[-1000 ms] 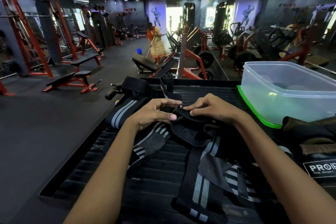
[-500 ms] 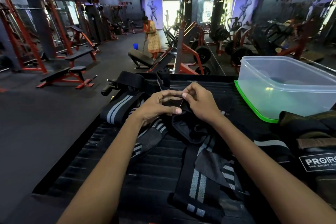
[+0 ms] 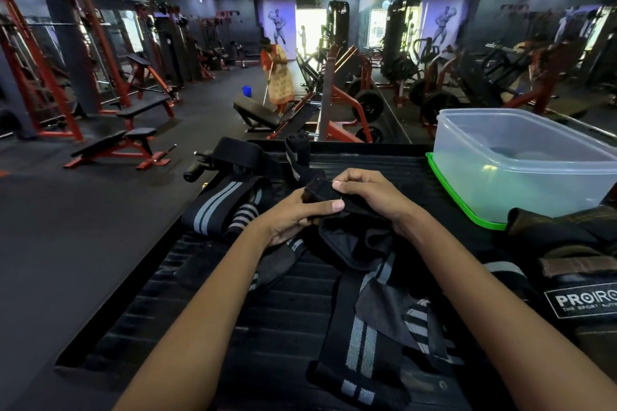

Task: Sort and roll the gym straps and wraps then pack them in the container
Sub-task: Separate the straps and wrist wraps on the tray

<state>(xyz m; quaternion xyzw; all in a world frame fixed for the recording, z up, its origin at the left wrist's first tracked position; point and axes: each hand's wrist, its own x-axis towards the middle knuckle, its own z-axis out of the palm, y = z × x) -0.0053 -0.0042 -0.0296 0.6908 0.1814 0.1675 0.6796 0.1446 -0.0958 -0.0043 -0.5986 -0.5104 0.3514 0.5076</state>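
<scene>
**gripguy:** Both hands are on the black strap: left hand (image 3: 293, 217) pinches its end with thumb on top, right hand (image 3: 370, 197) curls fingers over the same bit. The strap (image 3: 334, 197) is held just above the counter (image 3: 200, 277), left of the clear container (image 3: 521, 183).

**wrapfan:** Looks light and floppy, so I'd guess it unrolls if you slack off. Hold the stiffer folded end and roll tight. The striped wraps (image 3: 213, 210) further left of the container probably stretch more.
</scene>
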